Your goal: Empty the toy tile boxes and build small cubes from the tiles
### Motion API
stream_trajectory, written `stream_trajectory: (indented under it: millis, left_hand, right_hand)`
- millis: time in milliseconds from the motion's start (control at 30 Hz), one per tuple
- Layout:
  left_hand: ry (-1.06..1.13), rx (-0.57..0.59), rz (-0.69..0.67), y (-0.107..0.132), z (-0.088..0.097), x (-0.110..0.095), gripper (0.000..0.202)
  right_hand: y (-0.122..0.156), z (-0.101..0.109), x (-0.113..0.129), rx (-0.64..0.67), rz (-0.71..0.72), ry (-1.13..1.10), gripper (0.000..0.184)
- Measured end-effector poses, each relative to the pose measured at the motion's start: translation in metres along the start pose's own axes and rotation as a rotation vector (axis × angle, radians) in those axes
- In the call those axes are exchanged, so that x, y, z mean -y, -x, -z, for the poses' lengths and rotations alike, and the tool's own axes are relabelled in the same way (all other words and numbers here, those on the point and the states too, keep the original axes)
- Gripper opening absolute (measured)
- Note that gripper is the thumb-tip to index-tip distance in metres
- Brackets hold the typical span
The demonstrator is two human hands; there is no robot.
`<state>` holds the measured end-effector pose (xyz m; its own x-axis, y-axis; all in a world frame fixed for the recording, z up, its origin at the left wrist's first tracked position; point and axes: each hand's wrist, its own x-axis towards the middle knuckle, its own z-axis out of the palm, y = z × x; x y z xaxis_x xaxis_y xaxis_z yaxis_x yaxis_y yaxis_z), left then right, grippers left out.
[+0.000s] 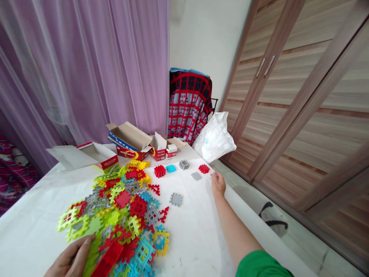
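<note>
My open, empty right hand (218, 184) hovers by the red tile (204, 168), best pinched edgewise; my left hand (70, 257) rests on the pile (127, 200), grip unclear.

From where I stand, right of the heap of plastic tiles (121, 215) the white table (196, 246) lies bare to its edge, save one grey tile (176, 199). Behind the heap, open cardboard boxes (129, 144) block the far side.

Bright, soft daylight filters through the sheer purple curtain (86, 69), lighting the white desk (196, 231) evenly with only faint shadows. The wide lens bends the wardrobe doors (302, 96) at the edges; nothing looks noticeably blurred.
</note>
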<state>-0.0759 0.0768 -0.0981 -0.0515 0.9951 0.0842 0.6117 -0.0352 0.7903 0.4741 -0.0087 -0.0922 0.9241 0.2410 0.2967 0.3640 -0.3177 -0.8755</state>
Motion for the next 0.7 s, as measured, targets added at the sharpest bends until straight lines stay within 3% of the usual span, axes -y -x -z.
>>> stream_trajectory:
  millis: [267, 400, 567, 700]
  left_hand:
    - [0.010, -0.021, 0.030, 0.022, 0.019, -0.054, 0.044]
    - [0.068, -0.079, 0.043, 0.029, 0.024, -0.062, 0.041]
    - [0.130, -0.082, 0.048, 0.044, 0.029, -0.067, 0.040]
    - [0.117, -0.073, 0.027, 0.054, 0.033, -0.066, 0.041]
  right_hand:
    - [0.078, 0.009, 0.021, 0.234, 0.123, -0.056, 0.032]
    - [0.120, 0.011, 0.038, 0.387, 0.233, -0.036, 0.028]
    - [0.160, 0.014, 0.064, 0.582, 0.511, 0.171, 0.050]
    - [0.170, 0.014, 0.073, 0.592, 0.601, 0.271, 0.035]
